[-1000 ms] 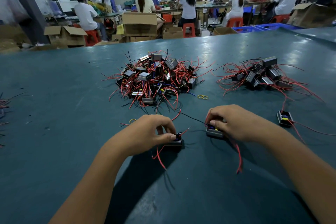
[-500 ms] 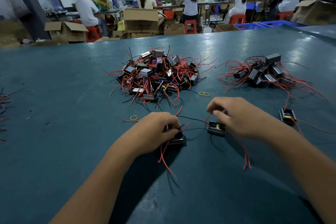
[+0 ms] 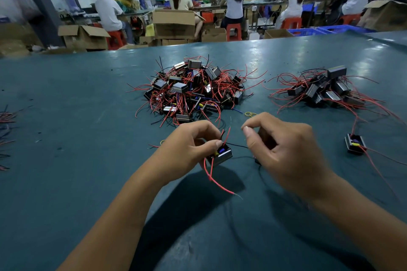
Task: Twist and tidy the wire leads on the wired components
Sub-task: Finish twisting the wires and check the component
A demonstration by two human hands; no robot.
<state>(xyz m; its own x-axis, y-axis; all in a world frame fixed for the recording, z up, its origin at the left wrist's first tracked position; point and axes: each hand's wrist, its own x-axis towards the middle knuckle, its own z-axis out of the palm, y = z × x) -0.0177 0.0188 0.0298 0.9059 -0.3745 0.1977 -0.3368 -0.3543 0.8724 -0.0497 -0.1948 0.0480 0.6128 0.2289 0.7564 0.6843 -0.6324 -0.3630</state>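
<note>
A small black wired component is held just above the teal table at the frame's centre, gripped by the left hand, whose grip is clamped on it with the thumb pressed on top and the fingers curled behind. Red leads hang from the component toward 6 o'clock, and short red and black leads rise from it at 12 o'clock. The right hand is seen just beside it at 3 o'clock; its thumb and forefinger are pinched together, and whether a thin wire is caught between them cannot be told. A black wire runs between the 2 hands.

A large pile of components with tangled red leads lies at 12 o'clock from the hands. A smaller pile lies at 2 o'clock. 1 single component rests on the table at 3 o'clock, well apart from the right hand. Yellow rubber bands lie between the large pile and the right hand.
</note>
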